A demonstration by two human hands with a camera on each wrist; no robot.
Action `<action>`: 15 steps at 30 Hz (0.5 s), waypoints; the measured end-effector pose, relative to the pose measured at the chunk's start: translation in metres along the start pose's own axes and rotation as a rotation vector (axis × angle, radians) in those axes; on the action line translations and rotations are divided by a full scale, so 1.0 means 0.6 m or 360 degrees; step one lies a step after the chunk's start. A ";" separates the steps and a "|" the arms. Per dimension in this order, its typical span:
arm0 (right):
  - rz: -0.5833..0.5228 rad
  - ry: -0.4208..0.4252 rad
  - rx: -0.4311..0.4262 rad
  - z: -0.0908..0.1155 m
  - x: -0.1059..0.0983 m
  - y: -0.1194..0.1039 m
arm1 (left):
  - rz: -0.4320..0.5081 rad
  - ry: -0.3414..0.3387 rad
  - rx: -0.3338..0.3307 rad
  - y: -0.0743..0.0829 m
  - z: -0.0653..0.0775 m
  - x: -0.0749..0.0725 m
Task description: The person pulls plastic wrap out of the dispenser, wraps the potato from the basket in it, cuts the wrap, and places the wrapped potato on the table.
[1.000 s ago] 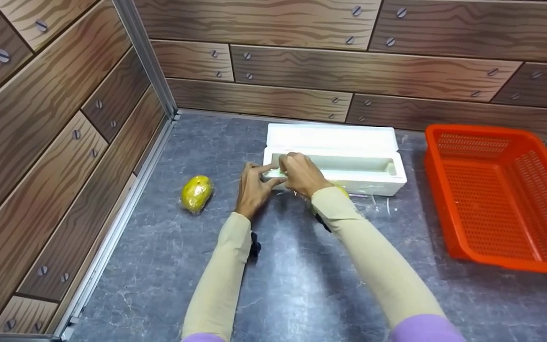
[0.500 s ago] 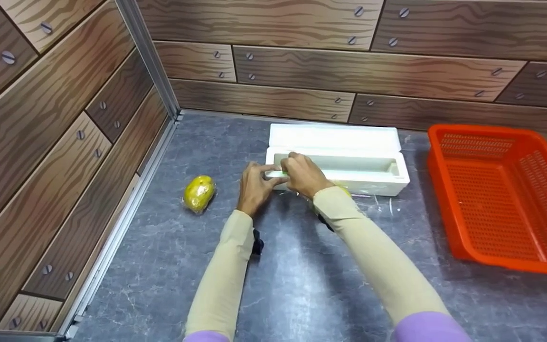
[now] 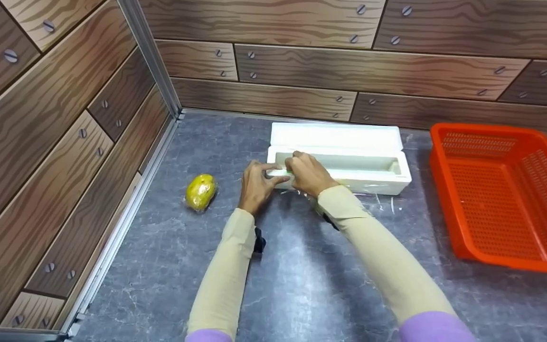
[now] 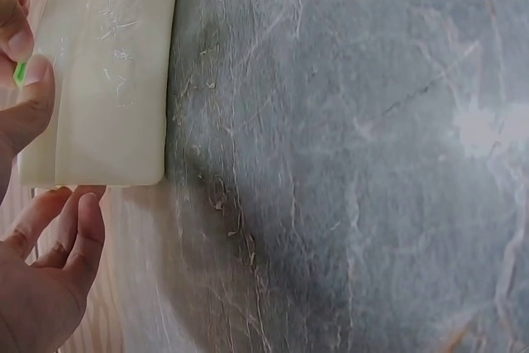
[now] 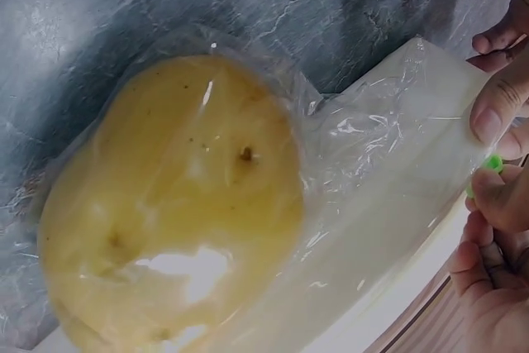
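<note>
In the head view, a long white cling film box (image 3: 373, 185) lies with its lid (image 3: 335, 137) folded back. My left hand (image 3: 256, 186) grips the box's left end, thumb on the front rim. Close beside it, my right hand (image 3: 309, 172) pinches a small green slider (image 5: 493, 163) at that rim. Clear film (image 5: 364, 150) runs from the box over a yellow mango-like fruit (image 5: 178, 204), large in the right wrist view; my right forearm hides it in the head view. Farther left lies another yellow fruit wrapped in film (image 3: 201, 192).
An orange-red plastic basket (image 3: 463, 237) stands to the right. Wood-patterned walls (image 3: 264, 95) close off the back and left. The grey marbled tabletop (image 3: 159, 266) extends in front and to the left. Scraps of film (image 3: 392, 205) lie before the box.
My right hand has shifted slightly right along the box's rim with the slider. The left hand keeps its grip on the box end. The view has drifted a little.
</note>
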State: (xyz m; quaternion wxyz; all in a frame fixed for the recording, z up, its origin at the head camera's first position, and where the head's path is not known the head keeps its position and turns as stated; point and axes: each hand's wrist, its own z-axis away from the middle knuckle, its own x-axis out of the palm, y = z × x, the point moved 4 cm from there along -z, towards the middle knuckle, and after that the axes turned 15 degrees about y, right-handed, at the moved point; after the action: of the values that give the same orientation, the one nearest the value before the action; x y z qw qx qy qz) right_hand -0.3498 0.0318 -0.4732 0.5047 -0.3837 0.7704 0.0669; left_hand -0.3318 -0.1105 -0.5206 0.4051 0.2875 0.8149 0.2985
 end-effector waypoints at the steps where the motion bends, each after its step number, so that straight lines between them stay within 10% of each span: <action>1: 0.0010 -0.0002 0.0007 0.003 -0.003 0.003 | 0.0005 0.0003 -0.0001 0.002 0.001 0.001; 15: 0.0063 0.0005 0.0176 0.074 -0.077 0.091 | 0.0081 0.0029 0.0002 -0.001 0.005 0.004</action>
State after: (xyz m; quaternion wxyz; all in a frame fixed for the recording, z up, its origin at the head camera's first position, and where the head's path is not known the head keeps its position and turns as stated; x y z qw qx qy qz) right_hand -0.3447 0.1159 -0.4719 0.5225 -0.3402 0.7811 0.0336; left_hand -0.3307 -0.1084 -0.5239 0.3898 0.3059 0.8112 0.3107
